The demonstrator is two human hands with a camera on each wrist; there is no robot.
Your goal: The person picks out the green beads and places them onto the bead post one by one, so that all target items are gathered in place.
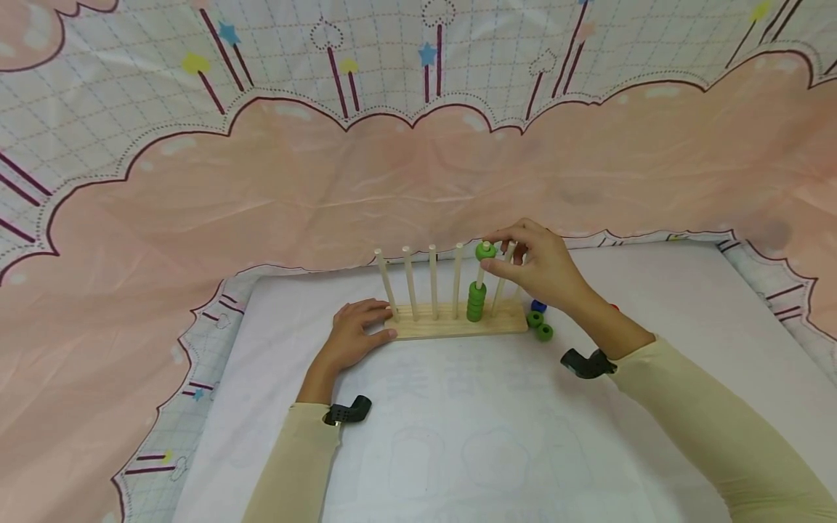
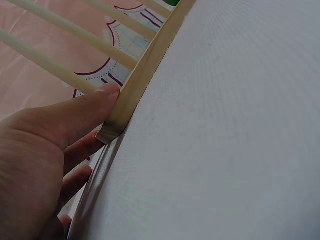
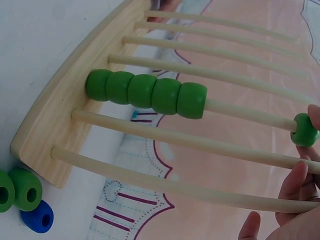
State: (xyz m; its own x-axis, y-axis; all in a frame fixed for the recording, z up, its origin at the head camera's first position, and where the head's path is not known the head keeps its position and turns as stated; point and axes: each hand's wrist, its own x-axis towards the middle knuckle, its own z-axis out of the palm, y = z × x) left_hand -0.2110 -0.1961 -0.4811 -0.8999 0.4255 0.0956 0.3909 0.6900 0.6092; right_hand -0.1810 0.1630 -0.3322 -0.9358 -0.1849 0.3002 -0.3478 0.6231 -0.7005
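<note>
A wooden peg rack (image 1: 451, 332) stands on the white table, its several upright pegs in a row. At its left end my left hand (image 1: 356, 330) grips the base, with the thumb (image 2: 102, 102) on the front edge and fingers round the end. My right hand (image 1: 543, 265) pinches a green bead (image 3: 303, 130) at the top of one peg, whose tip shows through the bead's hole. Lower on the same peg is a stack of several green beads (image 3: 145, 91), touching one another, with a stretch of bare peg between stack and held bead. The other pegs carry no beads.
Beside the rack's right end lie two loose green beads (image 1: 539, 327) and a blue bead (image 3: 37, 216). A bit of something red (image 1: 613, 307) peeks out behind the right forearm. A peach and white patterned cloth (image 1: 392, 181) hangs behind the table (image 1: 458, 421).
</note>
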